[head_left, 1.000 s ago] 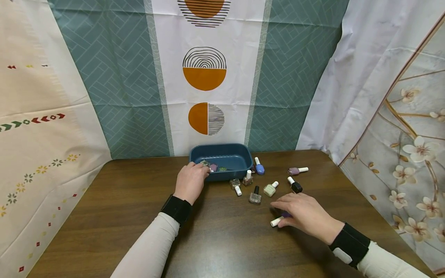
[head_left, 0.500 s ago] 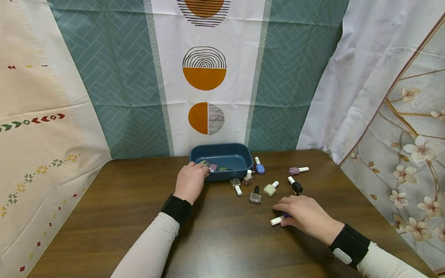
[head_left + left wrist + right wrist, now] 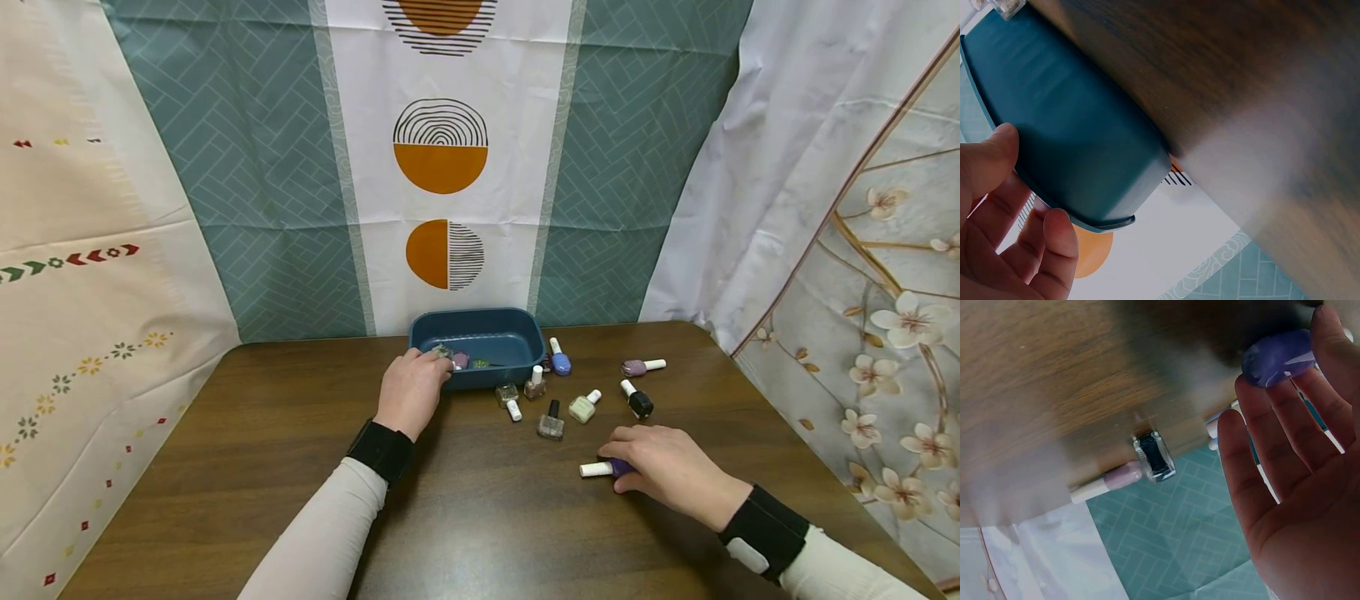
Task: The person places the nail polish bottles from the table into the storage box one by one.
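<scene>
My left hand (image 3: 408,392) holds the near left rim of a dark blue plastic bin (image 3: 487,381). In the left wrist view, its thumb lies against the outer wall of the bin (image 3: 1072,106) and the fingers are on the rim's other side. Several small bottles, one pinkish purple (image 3: 461,361), lie inside the bin. On the right, my right hand (image 3: 667,467) holds a purple nail polish bottle (image 3: 621,467) low over the table, its white cap pointing left. In the right wrist view, the bottle (image 3: 1279,357) sits between thumb and fingertips; whether it touches the table I cannot tell.
Several nail polish bottles lie or stand on the wooden table (image 3: 225,467): black (image 3: 640,405), pale green (image 3: 581,409), glittery grey (image 3: 551,427), blue (image 3: 561,365) and mauve (image 3: 633,369). Two clearish ones sit at the bin's front right. Patterned cloths hang behind and beside the table.
My right hand has shifted slightly right and toward me. The purple bottle has turned, its cap going from slanted to nearly level across the view. The left hand and bin have stayed put.
</scene>
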`<state>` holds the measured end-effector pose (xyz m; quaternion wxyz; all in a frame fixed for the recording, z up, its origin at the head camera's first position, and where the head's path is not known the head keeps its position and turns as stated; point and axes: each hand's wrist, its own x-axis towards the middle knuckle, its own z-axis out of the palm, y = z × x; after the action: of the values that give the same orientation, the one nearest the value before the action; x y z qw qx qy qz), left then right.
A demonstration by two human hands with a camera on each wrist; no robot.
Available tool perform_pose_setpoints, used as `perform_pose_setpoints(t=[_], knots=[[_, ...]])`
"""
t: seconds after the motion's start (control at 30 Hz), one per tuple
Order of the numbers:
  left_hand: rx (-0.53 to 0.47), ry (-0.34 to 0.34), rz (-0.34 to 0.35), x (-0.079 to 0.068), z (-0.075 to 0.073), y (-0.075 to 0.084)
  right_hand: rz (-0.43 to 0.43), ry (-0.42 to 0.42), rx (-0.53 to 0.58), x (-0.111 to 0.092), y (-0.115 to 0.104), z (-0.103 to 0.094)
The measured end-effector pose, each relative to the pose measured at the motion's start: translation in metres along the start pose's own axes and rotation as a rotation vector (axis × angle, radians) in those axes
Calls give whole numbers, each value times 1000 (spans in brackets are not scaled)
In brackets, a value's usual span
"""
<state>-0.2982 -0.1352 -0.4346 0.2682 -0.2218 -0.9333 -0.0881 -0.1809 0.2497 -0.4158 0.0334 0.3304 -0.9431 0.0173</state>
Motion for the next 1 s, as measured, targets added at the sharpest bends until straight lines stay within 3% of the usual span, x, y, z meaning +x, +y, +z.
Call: perform_pose_setpoints(t=[0.4,1.0], knots=[[-3,-36,-15,0,0,-1,38,-43,30,-1,1,-3],[-20,-14,0,1,1,-2,-6,41,0,8,-5,-9]])
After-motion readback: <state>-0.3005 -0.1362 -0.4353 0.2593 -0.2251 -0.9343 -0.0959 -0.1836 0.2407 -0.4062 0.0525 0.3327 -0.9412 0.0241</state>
